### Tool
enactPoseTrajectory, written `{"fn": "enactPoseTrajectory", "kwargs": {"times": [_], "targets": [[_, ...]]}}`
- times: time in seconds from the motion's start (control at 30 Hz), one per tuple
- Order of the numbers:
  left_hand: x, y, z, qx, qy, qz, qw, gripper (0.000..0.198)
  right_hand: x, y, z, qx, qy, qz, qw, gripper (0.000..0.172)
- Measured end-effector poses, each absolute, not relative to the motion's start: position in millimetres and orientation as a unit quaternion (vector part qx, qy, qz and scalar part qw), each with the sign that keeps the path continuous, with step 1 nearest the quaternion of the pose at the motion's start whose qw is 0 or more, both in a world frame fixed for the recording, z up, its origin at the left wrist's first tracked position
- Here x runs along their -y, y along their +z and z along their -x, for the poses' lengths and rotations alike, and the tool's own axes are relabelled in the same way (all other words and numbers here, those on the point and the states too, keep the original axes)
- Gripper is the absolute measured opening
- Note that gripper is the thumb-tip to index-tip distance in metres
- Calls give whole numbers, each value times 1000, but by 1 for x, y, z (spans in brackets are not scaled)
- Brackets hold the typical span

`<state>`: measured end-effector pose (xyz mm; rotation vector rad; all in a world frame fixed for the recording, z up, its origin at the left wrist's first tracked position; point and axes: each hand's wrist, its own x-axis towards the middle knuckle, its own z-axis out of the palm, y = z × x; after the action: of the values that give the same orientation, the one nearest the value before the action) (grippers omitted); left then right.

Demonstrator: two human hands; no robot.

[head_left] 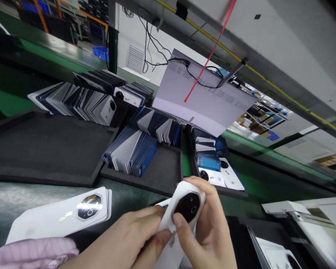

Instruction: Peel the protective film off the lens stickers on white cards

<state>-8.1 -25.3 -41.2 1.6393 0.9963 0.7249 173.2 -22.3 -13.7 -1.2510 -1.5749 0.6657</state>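
A: Left hand (128, 235) pinches the white back cover (182, 213) low, at btm centre of view.
B: Right hand (210, 228) wraps its top, thumb on the lens.
A: Prob light, thin, slick; we'd grip edges.

Dim workbench, bright daylight behind, glare on white phone back (58, 216), wide-angle bending at edges, slight blur.

White phone back cover (182, 209) with black camera patch, black foam trays (44, 149), green belt (5, 97), pink sleeve (36, 252)
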Motion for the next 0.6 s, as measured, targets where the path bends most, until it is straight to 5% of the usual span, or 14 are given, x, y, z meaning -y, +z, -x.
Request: {"fn": "enactPoseTrajectory", "kwargs": {"times": [0.6], "targets": [[19,-40,11,-343,308,-736,495,29,26,-16,-162,609,292,524,519,45]]}}
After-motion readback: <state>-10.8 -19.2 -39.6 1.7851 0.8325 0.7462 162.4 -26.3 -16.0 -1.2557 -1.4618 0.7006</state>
